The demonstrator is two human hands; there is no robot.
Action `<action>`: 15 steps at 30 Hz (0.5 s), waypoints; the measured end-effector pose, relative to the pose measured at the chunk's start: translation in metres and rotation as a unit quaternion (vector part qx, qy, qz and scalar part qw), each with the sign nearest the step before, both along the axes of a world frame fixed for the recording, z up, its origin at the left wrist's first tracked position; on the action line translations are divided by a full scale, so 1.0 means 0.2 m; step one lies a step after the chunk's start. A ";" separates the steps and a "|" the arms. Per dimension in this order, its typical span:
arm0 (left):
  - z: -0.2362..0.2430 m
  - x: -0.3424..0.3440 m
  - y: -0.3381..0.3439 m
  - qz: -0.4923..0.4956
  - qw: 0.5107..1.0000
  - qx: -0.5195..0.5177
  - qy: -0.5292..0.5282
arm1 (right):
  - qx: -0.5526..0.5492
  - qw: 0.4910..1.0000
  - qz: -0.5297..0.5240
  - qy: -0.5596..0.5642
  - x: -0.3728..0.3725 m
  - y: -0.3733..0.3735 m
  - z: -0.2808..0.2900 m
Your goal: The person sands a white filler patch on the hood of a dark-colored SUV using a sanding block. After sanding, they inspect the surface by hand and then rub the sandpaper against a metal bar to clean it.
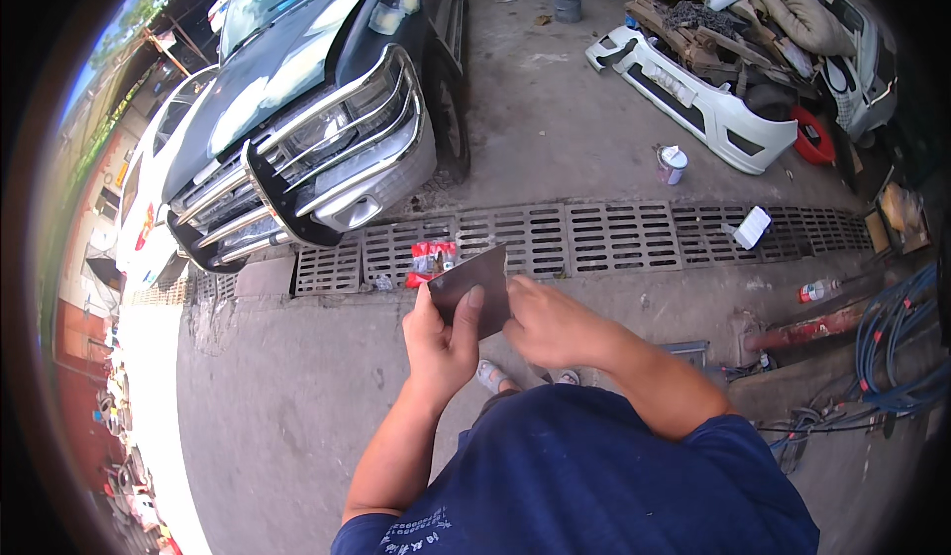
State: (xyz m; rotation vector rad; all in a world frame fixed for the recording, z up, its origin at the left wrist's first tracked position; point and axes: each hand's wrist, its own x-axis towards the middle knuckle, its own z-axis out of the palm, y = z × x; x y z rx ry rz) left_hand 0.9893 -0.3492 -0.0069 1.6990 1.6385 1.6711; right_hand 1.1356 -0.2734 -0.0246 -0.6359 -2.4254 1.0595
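My left hand [446, 342] grips a dark grey-brown sheet [461, 277], thin and flat, its thumb lying over the near face and its fingers mostly behind. My right hand [540, 322] is closed on the sheet's right edge, which has a pale, uneven border at the top. Both hands are held out in front of my dark blue shirt, above the concrete floor. Just beyond the sheet, a red and silver packet [421, 255] lies on the drain grate [515, 233].
A dark vehicle [277, 69] with pale patches and chrome bull bar stands front-left, beside a white car [158, 178]. At right are a white bumper [743, 144], paint can [672, 166], piled scrap [713, 50] and coiled hoses [887, 327]. A white container [753, 226] lies on the grate.
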 end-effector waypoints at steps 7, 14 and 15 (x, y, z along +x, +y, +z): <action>-0.02 0.00 0.06 0.006 1.000 -0.020 0.008 | 0.003 0.995 -0.023 -0.102 0.03 0.01 0.06; 0.00 -0.11 0.09 -0.019 0.966 -0.085 -0.241 | -0.081 0.993 -0.046 -0.070 0.22 0.17 0.05; -0.01 -0.11 0.10 -0.015 0.947 -0.095 -0.307 | -0.135 0.985 -0.061 -0.086 0.26 0.20 0.09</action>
